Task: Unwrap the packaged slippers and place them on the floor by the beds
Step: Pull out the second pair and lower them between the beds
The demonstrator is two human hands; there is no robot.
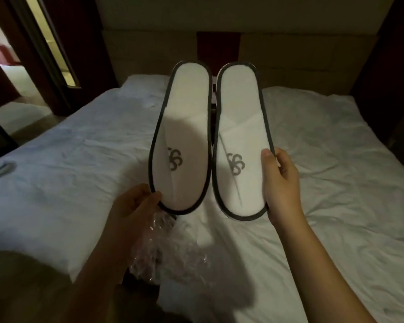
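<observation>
Above the white bed, the left slipper and the right slipper are held up side by side, almost touching, with their grey logos toward the camera. The left hand pinches the near edge of the left slipper, thumb on top. The right hand grasps the outer side of the right slipper, thumb on its face. Crumpled clear wrap hangs just under the left hand, touching it; whether the fingers grasp it also, I cannot tell.
</observation>
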